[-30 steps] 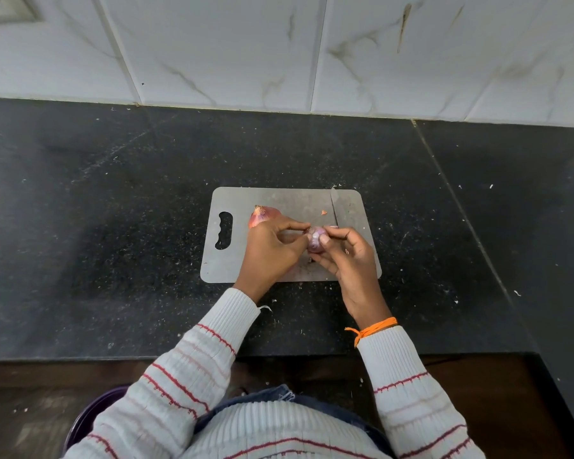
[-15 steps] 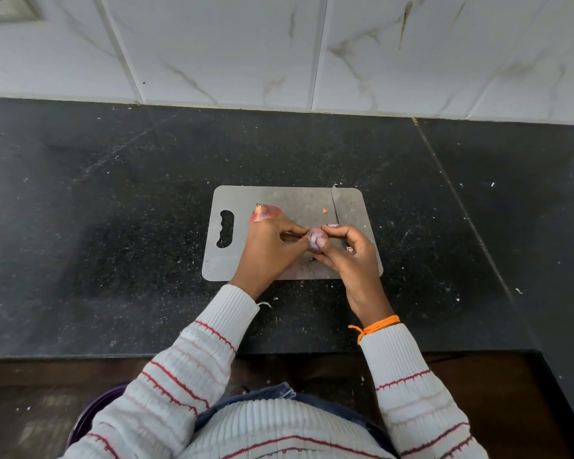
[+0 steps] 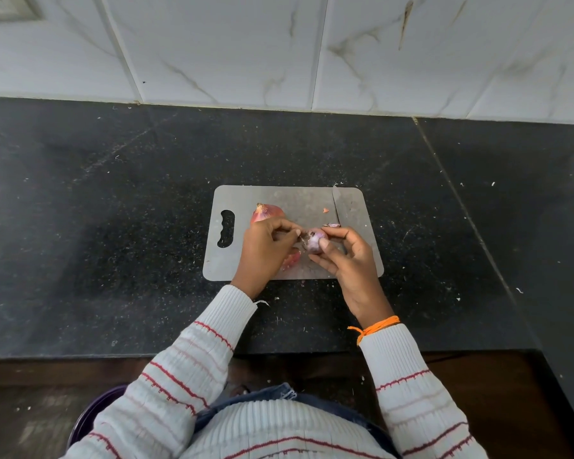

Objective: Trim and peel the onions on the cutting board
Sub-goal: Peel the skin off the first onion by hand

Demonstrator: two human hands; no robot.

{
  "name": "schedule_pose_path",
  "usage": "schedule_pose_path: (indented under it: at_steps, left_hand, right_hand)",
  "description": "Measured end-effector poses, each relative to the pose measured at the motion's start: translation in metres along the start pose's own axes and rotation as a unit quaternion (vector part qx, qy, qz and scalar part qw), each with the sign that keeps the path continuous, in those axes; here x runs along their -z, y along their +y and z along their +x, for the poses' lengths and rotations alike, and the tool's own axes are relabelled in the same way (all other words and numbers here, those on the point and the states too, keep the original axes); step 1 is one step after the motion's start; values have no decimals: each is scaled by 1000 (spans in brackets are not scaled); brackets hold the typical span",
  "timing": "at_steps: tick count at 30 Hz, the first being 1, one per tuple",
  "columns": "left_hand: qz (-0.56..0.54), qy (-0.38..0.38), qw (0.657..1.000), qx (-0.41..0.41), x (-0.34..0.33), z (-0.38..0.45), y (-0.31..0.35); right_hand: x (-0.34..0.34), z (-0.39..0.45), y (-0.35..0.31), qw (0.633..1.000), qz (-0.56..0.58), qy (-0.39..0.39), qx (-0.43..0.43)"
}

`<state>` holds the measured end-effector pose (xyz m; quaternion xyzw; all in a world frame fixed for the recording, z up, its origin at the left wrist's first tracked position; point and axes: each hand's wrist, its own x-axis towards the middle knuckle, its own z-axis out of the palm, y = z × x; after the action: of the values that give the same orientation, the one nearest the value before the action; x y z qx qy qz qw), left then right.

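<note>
A grey cutting board (image 3: 358, 207) with a handle slot lies on the black counter. My right hand (image 3: 348, 260) holds a small, partly peeled purple onion (image 3: 314, 240) above the board's middle. My left hand (image 3: 265, 246) pinches a strip of skin at the onion's left side. A second, unpeeled red onion (image 3: 266, 212) sits on the board behind my left hand. A piece of peel (image 3: 292, 260) lies under my left hand. A knife blade (image 3: 337, 203) rests on the board's right part, its handle hidden by my right hand.
Small peel scraps (image 3: 325, 210) lie on the board. The black counter (image 3: 113, 226) spreads wide on both sides, with a tiled wall (image 3: 279, 51) behind. A dark purple bin rim (image 3: 93, 412) shows below the counter's front edge at the left.
My hands have drawn slightly apart, with the left hand pulling skin away from the onion. A reddish peel piece now shows under my left hand.
</note>
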<state>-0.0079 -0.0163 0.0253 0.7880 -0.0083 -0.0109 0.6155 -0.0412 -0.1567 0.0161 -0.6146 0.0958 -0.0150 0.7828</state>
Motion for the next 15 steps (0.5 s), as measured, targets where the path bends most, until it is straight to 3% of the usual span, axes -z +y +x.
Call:
schedule_pose_path:
  at_steps: [5,10,15]
  left_hand:
    - [-152,-15,982,111,-5,-3,4]
    - [-141,-18,982,128,-7,-3,1]
    - [-139,-9,980,140,-10,-2,0]
  right_hand:
    - [1,3,-1,983,167,-48,-62]
    - [2,4,-1,951,297,-31,-84]
    - [2,5,-2,930,347,30,-118]
